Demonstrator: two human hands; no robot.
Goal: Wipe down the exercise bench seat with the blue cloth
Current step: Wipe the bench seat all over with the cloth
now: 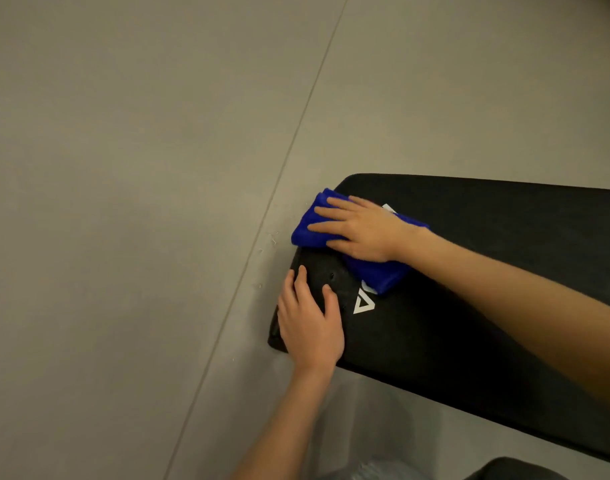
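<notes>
A black padded exercise bench seat (469,289) runs from the right edge toward the middle, over a grey floor (123,202) crossed by a thin diagonal seam. The right hand (359,230) lies flat, fingers straight, pressing a folded blue cloth (376,275) onto the seat's end. The left hand (312,323) rests on the near corner, beside a white triangle logo (364,303).
</notes>
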